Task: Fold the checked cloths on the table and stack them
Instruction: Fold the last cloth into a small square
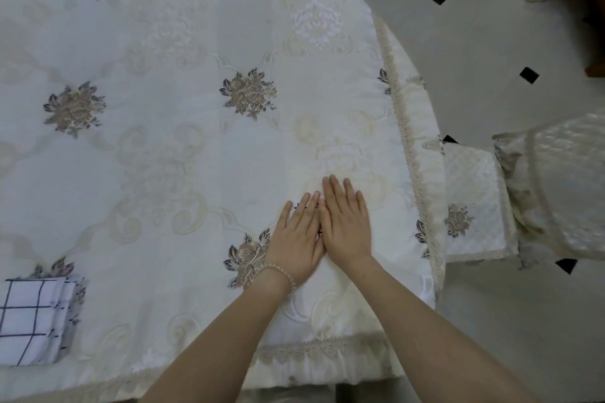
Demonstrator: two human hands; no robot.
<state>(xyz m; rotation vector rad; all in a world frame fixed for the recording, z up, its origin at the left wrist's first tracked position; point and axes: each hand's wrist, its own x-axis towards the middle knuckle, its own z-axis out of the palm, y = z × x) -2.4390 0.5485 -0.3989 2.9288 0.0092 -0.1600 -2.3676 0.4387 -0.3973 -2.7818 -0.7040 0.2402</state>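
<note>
I am watching the left hand (299, 234) and right hand (347, 222) lying flat, fingers straight, side by side, pressing a small folded checked cloth (307, 205) almost hidden beneath them; next, I judge, carrying it far left onto the folded stack (36, 317).

Both my hands flat, side by side.
My left hand (299, 235) and right hand (347, 222) touch, fingers straight, forearms converging.
</note>
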